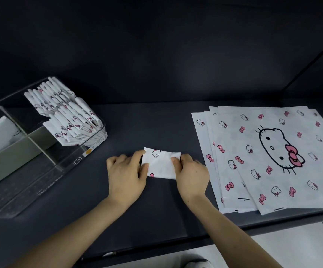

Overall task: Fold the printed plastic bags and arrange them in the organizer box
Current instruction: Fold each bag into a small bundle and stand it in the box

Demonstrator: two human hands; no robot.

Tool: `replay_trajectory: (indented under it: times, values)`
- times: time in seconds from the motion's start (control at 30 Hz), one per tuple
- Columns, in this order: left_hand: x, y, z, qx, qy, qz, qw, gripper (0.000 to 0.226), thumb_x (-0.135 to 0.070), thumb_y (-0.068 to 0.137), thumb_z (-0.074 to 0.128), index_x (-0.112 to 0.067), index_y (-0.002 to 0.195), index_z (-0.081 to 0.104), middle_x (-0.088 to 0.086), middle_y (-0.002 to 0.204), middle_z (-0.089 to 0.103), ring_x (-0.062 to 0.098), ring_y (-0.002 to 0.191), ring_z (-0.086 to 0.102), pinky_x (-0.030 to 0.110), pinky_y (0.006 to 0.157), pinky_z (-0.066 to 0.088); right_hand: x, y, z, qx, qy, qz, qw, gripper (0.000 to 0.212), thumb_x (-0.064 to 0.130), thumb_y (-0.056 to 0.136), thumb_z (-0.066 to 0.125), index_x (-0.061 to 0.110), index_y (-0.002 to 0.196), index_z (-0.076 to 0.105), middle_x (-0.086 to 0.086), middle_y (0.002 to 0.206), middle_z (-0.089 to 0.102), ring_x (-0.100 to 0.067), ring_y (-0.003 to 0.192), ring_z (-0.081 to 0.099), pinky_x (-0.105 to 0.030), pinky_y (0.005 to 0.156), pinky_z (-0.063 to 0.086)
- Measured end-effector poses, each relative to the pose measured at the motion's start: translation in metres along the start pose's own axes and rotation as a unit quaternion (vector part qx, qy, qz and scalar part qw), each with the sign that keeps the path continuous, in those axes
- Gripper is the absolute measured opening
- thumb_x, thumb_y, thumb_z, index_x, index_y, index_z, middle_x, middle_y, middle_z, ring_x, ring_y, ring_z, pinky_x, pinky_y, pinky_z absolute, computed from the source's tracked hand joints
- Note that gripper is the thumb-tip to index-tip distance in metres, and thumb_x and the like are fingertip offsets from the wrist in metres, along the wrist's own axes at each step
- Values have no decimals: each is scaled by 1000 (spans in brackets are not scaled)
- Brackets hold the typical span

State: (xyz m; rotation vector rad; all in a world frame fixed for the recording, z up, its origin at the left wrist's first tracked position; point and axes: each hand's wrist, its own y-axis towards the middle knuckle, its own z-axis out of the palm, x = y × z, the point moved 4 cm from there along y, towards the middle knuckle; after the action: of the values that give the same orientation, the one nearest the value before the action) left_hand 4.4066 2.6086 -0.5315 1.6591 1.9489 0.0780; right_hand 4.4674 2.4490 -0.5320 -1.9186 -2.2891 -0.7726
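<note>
On the dark table (pixel 156 200), the left hand (pixel 126 174) and right hand (pixel 190 174) are pinching the folded bag (pixel 161 163) (fingers curled over its two short ends).

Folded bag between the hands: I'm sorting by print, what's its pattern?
Folded bag: white, cat faces, pink bows; head view.

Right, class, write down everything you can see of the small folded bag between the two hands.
The folded bag is a small white rectangle of thin, slightly creased plastic, lying flat on the dark table. A cat-face print shows near its top left, part of a pink bow at bottom left. The left hand pinches its left edge, the right hand its right edge. It touches neither the organizer box nor the stack of unfolded bags.
</note>
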Motion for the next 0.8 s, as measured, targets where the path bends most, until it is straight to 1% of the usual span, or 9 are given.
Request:
replay_trajectory:
  times: [0.07,0.13,0.23,0.33,0.4,0.47,0.6,0.7,0.8]
  values:
    - [-5,5,0,1,47,80,996,37,-25,83,46,-15,113,65,2,88,59,25,82,56,42,89,31,0,-1,2,-1,0,-6,1000,30,29,76,65,11,56,52,0,38,42,-13,39,24,-23,43,22]
    - [-6,8,8,52,62,162,983,44,-19,86,44,-12,127,60,8,120,60,28,115,52,51,106,25,1,-2,3,5,-4,-7,1000,31,25,76,73,10,57,54,-1,39,43,-13,40,25,-24,42,23]
    - [-1,5,25,167,69,181,967,50,-30,101,23,-11,143,42,3,148,42,26,139,37,52,114,10,3,-2,1,4,-17,-11,1000,32,20,71,83,9,60,54,-2,41,45,-13,41,27,-24,42,25]
    - [3,0,33,212,90,153,961,59,-39,103,7,-11,146,37,1,152,35,23,142,31,54,113,8,8,-5,1,5,-55,-28,998,27,21,70,83,8,70,59,-2,44,47,-19,38,41,-25,43,30]
    - [1,-1,32,209,103,152,960,57,-38,102,12,-12,146,38,1,152,36,23,142,30,56,112,8,9,-4,-2,8,-98,-39,994,30,22,71,82,7,91,66,-7,55,55,-24,48,51,-31,50,40]
    - [0,-1,32,203,104,152,962,56,-38,101,18,-11,145,39,1,151,37,24,142,30,56,112,7,11,-1,-5,17,-149,-61,987,46,26,77,70,11,119,61,-12,76,60,-29,68,57,-41,66,45]
    - [-2,-1,33,195,102,145,965,54,-38,101,19,-12,144,41,1,150,40,24,141,33,56,111,8,26,-13,11,83,-135,-173,972,48,31,91,44,9,131,56,-13,126,61,-34,120,54,-53,100,28]
    - [-1,0,33,194,102,148,964,54,-37,101,20,-12,144,41,1,149,41,24,140,33,55,111,9,18,-19,19,147,-101,-147,973,58,36,103,12,8,136,50,-7,138,54,-25,131,47,-54,106,20]
    - [0,0,32,203,104,155,961,55,-35,100,19,-11,144,40,2,150,39,25,141,32,55,111,10,6,-21,16,163,-109,-141,970,63,41,102,3,10,142,42,-5,144,48,-25,134,43,-53,107,17]
